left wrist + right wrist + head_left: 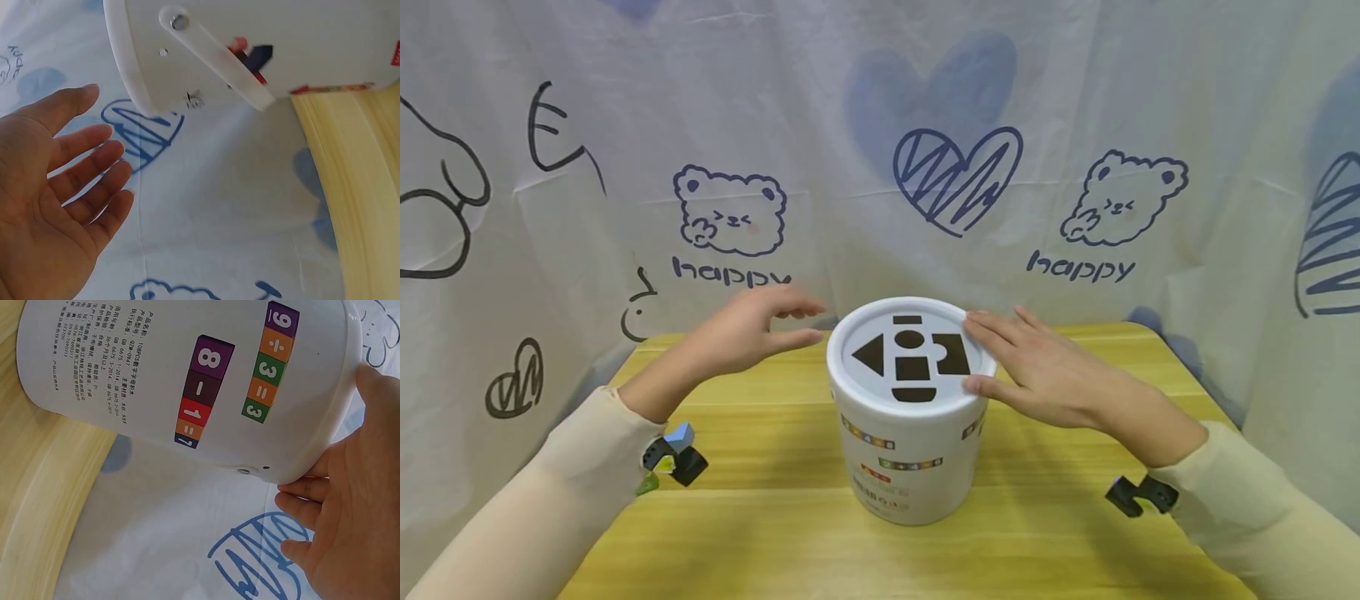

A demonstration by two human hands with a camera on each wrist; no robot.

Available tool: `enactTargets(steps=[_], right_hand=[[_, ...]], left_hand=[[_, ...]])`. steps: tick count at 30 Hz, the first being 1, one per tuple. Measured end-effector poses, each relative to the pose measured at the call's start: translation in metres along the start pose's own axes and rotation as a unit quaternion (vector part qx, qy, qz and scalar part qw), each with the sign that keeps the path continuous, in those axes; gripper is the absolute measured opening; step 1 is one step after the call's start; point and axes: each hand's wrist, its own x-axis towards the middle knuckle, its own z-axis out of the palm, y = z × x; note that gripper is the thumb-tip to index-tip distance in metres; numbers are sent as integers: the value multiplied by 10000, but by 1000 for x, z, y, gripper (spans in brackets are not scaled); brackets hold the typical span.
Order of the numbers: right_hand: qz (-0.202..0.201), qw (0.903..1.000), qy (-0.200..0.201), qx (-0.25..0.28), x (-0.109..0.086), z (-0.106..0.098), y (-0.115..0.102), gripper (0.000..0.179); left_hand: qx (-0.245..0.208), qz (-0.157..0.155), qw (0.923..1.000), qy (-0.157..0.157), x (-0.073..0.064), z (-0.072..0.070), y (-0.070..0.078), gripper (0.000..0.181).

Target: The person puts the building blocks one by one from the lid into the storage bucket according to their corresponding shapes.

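Observation:
A white cylindrical bucket (917, 475) stands upright with its white lid (859, 379) on top. Dark cut-outs in the lid include a triangle, a circle and a square. Printed coloured number tiles (200, 384) decorate its side, and a white handle (215, 59) shows in the left wrist view. My right hand (1052, 375) rests against the lid's right rim, its fingers extended and spread from the thumb. To the left of the bucket, my left hand (748, 329) hovers slightly apart from the rim, its fingers loosely bent around nothing.
The bucket stands on a yellow wood-grain table (775, 533). Behind it hangs a pale curtain (835, 125) printed with hearts, bears and the word "happy". Small black devices (673, 458) sit at both wrists.

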Motion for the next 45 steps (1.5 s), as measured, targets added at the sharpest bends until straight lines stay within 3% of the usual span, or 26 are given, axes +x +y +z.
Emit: enactTargets(steps=[17,27,37,45], right_hand=[[61,9999,42,-89,1,1,-3,83],[70,10000,71,-9,0,1,-3,83],[73,9999,72,14,1,1,-2,82],[86,9999,55,55,1,0,-3,83]], left_hand=[[228,-698,9973,-15,-47,-1,-46,53],[256,-1211,9922,-150,-78,12,-90,59],[178,-1460,9889,-222,-106,26,-131,58],[85,-1468,9886,-327,-125,32,-150,55]])
